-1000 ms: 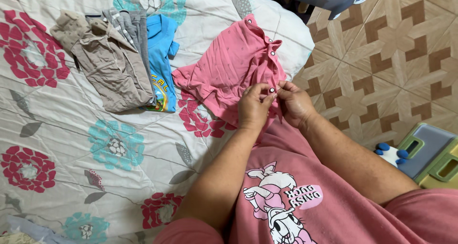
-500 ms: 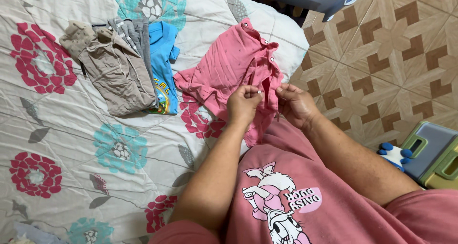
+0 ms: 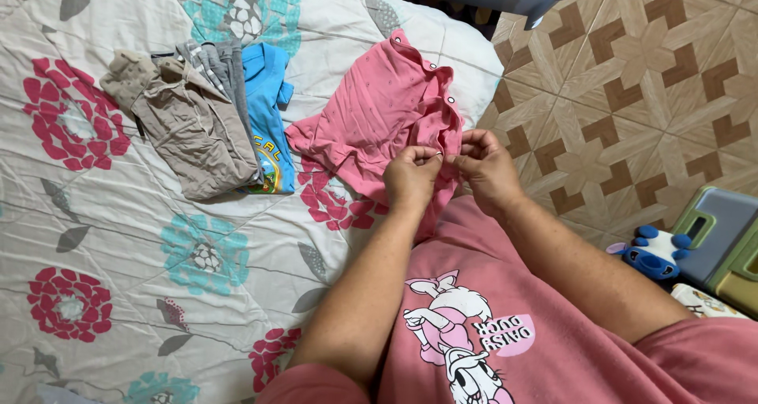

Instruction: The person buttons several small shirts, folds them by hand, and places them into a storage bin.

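The pink snap-front baby garment (image 3: 379,116) lies on the bed (image 3: 118,238); its snap edge is pinched closed between left hand (image 3: 412,177) and right hand (image 3: 483,166). Snap halves are best aligned squarely before being pressed.

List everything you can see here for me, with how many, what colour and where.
Small garment: one, pink with snap buttons, on the bed's edge, pinched at its near end by both hands.
Folded clothes: one beige piece on top, grey striped pieces behind it, left of the pink one.
T-shirt: one, bright blue, folded, between the beige pile and the pink garment.
Bedspread: one, white with red and teal flowers, under everything.
Floor tiles: brown and tan pattern, right.
Soft toy: one, blue and white, on the floor at right.
Plastic boxes: green and grey, far right.
Left hand: gripping the pink fabric.
Right hand: gripping it too, fingertips meeting the left's.
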